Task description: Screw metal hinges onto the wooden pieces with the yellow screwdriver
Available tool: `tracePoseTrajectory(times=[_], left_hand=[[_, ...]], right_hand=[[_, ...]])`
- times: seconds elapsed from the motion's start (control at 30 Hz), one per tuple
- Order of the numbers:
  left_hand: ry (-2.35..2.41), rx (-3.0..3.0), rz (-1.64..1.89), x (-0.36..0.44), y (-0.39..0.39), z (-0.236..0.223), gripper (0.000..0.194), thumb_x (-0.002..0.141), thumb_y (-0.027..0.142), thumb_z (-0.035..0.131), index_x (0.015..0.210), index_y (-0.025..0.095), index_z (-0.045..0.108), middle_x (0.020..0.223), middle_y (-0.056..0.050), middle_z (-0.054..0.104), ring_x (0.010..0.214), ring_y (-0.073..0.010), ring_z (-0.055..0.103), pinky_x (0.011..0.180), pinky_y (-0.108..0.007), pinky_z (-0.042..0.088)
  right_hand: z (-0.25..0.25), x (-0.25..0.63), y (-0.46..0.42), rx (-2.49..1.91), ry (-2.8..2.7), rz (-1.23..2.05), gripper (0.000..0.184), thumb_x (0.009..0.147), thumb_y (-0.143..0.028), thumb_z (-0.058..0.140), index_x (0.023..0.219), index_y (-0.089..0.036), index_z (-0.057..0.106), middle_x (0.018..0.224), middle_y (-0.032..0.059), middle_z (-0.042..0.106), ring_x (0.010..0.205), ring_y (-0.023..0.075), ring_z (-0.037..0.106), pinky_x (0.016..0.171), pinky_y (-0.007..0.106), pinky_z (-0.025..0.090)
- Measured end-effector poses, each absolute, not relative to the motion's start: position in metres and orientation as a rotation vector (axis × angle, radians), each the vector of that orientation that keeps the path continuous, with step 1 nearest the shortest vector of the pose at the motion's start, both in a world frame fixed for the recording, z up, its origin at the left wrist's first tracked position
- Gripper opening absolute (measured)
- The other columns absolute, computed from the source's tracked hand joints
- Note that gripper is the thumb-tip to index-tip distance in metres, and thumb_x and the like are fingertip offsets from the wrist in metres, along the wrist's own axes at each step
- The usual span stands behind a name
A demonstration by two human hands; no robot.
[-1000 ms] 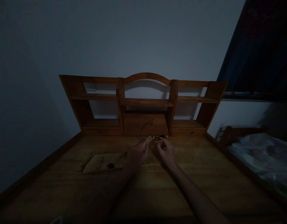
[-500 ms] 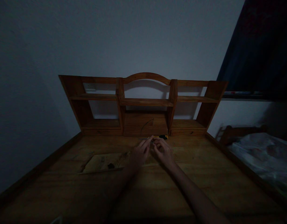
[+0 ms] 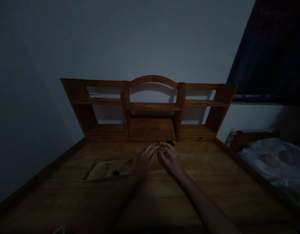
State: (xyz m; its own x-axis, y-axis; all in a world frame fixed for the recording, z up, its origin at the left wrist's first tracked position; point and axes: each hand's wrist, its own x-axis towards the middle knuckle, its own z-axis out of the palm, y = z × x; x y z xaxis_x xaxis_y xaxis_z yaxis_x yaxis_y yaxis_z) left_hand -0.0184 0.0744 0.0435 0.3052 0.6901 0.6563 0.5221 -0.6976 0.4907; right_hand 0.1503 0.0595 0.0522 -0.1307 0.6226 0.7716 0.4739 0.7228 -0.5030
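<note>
My left hand [image 3: 146, 159] and my right hand [image 3: 171, 158] meet over the wooden desk [image 3: 213, 175], fingertips pinched close together. Something small and dark sits between the fingertips, too small and dim to name. Just beyond the fingers lies a screwdriver with a yellow and black handle [image 3: 171, 142], its shaft pointing left and partly hidden by my hands. Left of my left hand, a pale patch [image 3: 103, 170] of bare wood with a dark spot shows in the desk surface.
A wooden shelf unit [image 3: 153, 106] with several compartments stands along the desk's back edge. Raised side rails border the desk. A plastic-covered heap [image 3: 272, 159] lies at the right, below a dark curtain [image 3: 274, 48]. A pale loop [image 3: 59, 230] shows at the bottom left.
The fingers of my left hand have shifted slightly down and curled more toward my right fingertips. The screwdriver stays where it was.
</note>
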Motion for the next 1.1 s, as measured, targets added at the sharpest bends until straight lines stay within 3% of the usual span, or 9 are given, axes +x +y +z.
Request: tracePoseTrajectory(times=[0.53, 0.87, 1.1], left_hand=[[1.168, 2.374, 1.377, -0.017, 0.074, 0.041, 0.035, 0.1, 0.023, 0.041, 0.131, 0.027, 0.057, 0.127, -0.004, 0.063, 0.122, -0.0157, 0.058, 0.108, -0.032, 0.046], [1.229, 2.183, 1.428, -0.016, 0.075, 0.043, 0.038, 0.1, 0.027, 0.04, 0.137, 0.026, 0.052, 0.136, -0.005, 0.06, 0.128, -0.0177, 0.055, 0.112, -0.036, 0.041], [1.149, 1.977, 1.513, -0.022, 0.083, 0.042, 0.034, 0.097, 0.026, 0.045, 0.127, 0.025, 0.06, 0.131, -0.006, 0.063, 0.125, -0.0201, 0.057, 0.111, -0.039, 0.042]], right_hand=[[0.053, 0.149, 0.059, -0.887, -1.755, 0.149, 0.014, 0.097, -0.029, 0.054, 0.098, -0.023, 0.066, 0.111, 0.008, 0.063, 0.106, 0.02, 0.063, 0.095, 0.035, 0.051], [0.054, 0.152, 0.062, -0.973, -1.626, 0.201, 0.019, 0.098, -0.035, 0.05, 0.097, -0.023, 0.064, 0.103, 0.008, 0.065, 0.097, 0.02, 0.063, 0.083, 0.033, 0.052], [0.05, 0.156, 0.068, -1.052, -1.5, 0.277, 0.027, 0.098, -0.043, 0.049, 0.099, -0.021, 0.065, 0.098, 0.0071, 0.068, 0.091, 0.0201, 0.065, 0.075, 0.031, 0.052]])
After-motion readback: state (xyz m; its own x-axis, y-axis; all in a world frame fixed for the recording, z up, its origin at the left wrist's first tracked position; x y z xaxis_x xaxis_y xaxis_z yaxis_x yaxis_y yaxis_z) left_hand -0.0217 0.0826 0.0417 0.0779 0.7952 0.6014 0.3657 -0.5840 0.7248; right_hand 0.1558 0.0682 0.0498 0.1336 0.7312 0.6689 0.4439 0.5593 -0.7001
